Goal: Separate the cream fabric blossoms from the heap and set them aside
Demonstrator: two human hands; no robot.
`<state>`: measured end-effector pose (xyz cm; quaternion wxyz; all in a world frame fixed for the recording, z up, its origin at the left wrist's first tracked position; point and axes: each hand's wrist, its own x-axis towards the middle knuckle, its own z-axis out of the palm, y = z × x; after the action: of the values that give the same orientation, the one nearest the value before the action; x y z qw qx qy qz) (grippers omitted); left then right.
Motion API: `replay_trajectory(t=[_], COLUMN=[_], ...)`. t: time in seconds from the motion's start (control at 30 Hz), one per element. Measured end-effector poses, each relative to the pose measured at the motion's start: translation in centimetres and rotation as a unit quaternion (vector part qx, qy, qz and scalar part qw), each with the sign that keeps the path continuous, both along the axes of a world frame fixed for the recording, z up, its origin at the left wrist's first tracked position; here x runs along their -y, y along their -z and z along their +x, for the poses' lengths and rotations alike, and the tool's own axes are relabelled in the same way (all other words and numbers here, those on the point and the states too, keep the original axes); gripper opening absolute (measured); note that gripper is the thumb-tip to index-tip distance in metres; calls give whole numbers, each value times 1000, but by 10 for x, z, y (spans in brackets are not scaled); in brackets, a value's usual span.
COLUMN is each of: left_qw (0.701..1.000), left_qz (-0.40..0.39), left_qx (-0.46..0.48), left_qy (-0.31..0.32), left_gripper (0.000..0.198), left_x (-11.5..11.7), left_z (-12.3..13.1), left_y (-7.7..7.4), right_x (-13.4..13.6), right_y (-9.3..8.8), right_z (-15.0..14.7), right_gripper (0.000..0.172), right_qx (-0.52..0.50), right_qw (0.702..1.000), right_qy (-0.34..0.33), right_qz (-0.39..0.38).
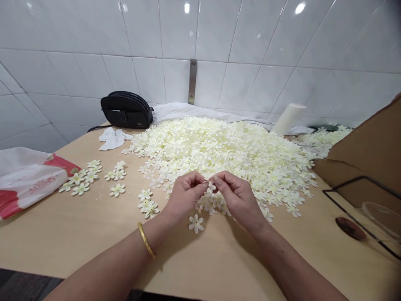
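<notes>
Cream-white fabric flowers made up a flower heap (225, 146) across the back half of the wooden table (94, 238), running almost to the tiled wall (250, 50).

Hands: both sat at the heap's near edge, fingertips meeting.
- Left hand (184, 194): fingers curled, thumb and forefinger pinched on the held flower (209, 184).
- Right hand (238, 196): same pinch on the same flower from the other side.
- The held flower sat between the two hands, just above the heap's near edge. It was mostly hidden by fingertips, so I couldn't make out its detail.
- Gold bangle (146, 239) on the left wrist.

Near the hands:
- One loose flower (196, 223) lay flat on bare wood just below them, touching neither hand.
- A small cluster (147, 205) lay just left of the left hand.
- More sorted flowers (82, 179) were spread in small groups further left, apart from the heap.

Rest of the table:
- Red-and-white plastic bag (25, 179) at the far left edge.
- Crumpled white tissue (113, 138) beside the heap's left corner, with a black zip pouch (127, 109) behind it against the wall.
- White cloth (188, 109) under the heap's back edge.
- White roll (288, 118) leaning at back right.
- Cardboard box (369, 150) on the right. In front of it were a black wire frame (344, 209), a clear plastic lid (384, 215) and a brown disc (350, 228).
- Metal bracket (192, 81) fixed upright on the wall.
</notes>
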<state>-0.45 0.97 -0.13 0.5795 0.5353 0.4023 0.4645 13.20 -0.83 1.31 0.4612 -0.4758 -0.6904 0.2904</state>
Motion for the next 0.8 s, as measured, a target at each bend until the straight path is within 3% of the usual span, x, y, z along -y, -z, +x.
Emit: replay_trajectory(t=[0.17,0.43,0.8], left_qw=[999,999,999], left_qz=[1,14,21], left_qx=[21,20,12], left_qy=[-39,-34,-26], left_gripper=[7,6,4], left_x=[-1,1,2], left_z=[-1,0,-1], left_y=[1,-1,-2], right_x=[0,-1,-3], right_y=[-1,2,3], right_z=[1,2,3], right_gripper=[13,14,15], right_qx=[43,70,71], right_qw=[997,991,996], right_qy=[-54,-41,-10], right_qz=[48,107,46])
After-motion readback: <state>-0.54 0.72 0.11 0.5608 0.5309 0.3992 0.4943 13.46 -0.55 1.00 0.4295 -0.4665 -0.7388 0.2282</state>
